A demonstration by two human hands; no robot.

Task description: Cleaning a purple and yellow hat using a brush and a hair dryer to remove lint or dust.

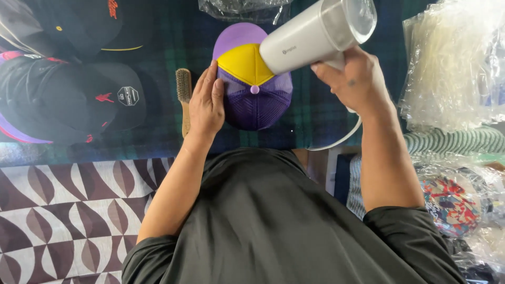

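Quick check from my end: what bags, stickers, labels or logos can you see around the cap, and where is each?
Clear plastic bags: stacked at right, crinkled, translucent.
Clear bag: top centre, above the purple cap.
Bagged cap: lower right, multicoloured print.
Round sticker: black cap's brim, left; dark with pale markings.
Small grey logo: white steamer in the right hand.

Purple-yellow cap (252, 84) flat on plaid cloth; white handheld steamer (310, 37) tilted above.

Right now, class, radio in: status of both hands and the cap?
Left hand flat against purple-and-yellow cap. Right hand gripping white handheld steamer over the cap. Wooden brush beside left hand, not in the way.
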